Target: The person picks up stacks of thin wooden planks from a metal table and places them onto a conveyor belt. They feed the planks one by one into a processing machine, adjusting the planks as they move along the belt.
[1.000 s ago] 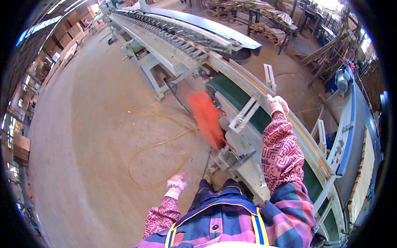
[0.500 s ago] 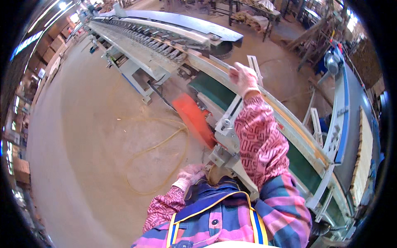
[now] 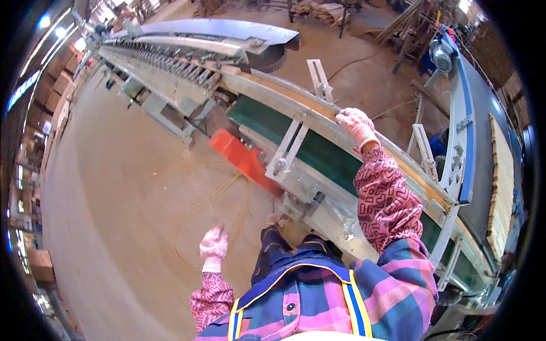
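My right hand (image 3: 356, 125), in a pale knitted glove, has its fingers curled over the far side rail (image 3: 318, 103) of a conveyor. A green belt (image 3: 327, 156) runs between this rail and the near side of the machine. My left hand (image 3: 214, 244), in the same kind of glove, hovers over the floor to the left of my body. Its fingers are bent in, and nothing shows in them. An orange-red guard (image 3: 244, 162) juts from the conveyor's near side, beside a slotted metal bracket (image 3: 288, 145).
A long machine with a row of rollers (image 3: 170, 65) extends to the far left. At right stands a blue-edged conveyor (image 3: 483, 142) with a pale board (image 3: 500, 182) on it and a motor (image 3: 441, 55) at its far end. A hose (image 3: 216, 193) lies on the dusty floor.
My left hand has moved out leftward from beside my waist. My right hand has come down onto the rail, farther right along the conveyor. The view has shifted.
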{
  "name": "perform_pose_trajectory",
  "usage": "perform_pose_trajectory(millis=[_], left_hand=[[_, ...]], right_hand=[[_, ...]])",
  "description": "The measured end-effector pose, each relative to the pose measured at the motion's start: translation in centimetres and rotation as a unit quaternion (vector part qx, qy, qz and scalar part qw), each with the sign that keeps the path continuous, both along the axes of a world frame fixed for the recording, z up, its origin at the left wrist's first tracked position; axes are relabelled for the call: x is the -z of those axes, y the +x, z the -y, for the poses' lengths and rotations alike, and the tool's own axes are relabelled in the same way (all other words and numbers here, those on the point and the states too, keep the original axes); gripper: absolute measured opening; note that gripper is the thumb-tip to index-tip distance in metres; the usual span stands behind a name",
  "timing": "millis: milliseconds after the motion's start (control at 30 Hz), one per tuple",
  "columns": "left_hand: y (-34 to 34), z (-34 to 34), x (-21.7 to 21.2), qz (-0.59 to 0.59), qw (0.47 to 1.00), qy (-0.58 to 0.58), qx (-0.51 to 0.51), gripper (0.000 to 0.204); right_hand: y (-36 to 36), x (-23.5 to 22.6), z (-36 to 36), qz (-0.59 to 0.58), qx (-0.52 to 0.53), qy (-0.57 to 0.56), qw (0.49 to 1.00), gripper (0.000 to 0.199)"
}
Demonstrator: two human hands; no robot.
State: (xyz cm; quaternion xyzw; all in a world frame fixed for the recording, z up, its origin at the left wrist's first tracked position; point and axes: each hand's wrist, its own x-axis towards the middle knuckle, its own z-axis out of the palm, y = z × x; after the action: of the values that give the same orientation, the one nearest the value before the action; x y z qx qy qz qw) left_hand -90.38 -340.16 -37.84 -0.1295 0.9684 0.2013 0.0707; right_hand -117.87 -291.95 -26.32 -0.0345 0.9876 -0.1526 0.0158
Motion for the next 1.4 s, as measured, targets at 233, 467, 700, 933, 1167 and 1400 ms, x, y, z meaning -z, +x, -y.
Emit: perform_pose_trajectory(millis=[233,467,700,933,1167,1400], left_hand=[[-21.5,-5.1,-7.9,-0.337,0.883,0.179,0.273,0.033],[-30.1,-7.9,-11.4,-0.334,0.789,0.23,0.463,0.037],[-34.6,-11.7,-11.0,-0.351,0.741,0.267,0.507,0.03],[-41.2,-18.5,-10.2,-0.304,0.8,0.094,0.508,0.028],[-41.8,-26.2,-14.7,-0.069,0.755,-0.134,0.638,0.038],[-39.7,-31.2,-15.1,-0.093,0.685,-0.167,0.703,0.04]], right_hand=[[-0.1,0.0,9.3,-0.01,0.232,0.002,0.973,0.061],[-2.8,-2.0,11.9,0.046,0.49,-0.109,0.863,0.083],[-4.2,-1.3,12.3,0.002,0.571,-0.143,0.808,0.05],[-4.0,3.7,8.2,-0.019,0.33,0.173,0.928,0.024],[-1.6,3.0,6.4,-0.105,0.328,-0.02,0.939,0.022],[-1.0,3.0,5.8,-0.085,0.321,-0.273,0.903,0.034]])
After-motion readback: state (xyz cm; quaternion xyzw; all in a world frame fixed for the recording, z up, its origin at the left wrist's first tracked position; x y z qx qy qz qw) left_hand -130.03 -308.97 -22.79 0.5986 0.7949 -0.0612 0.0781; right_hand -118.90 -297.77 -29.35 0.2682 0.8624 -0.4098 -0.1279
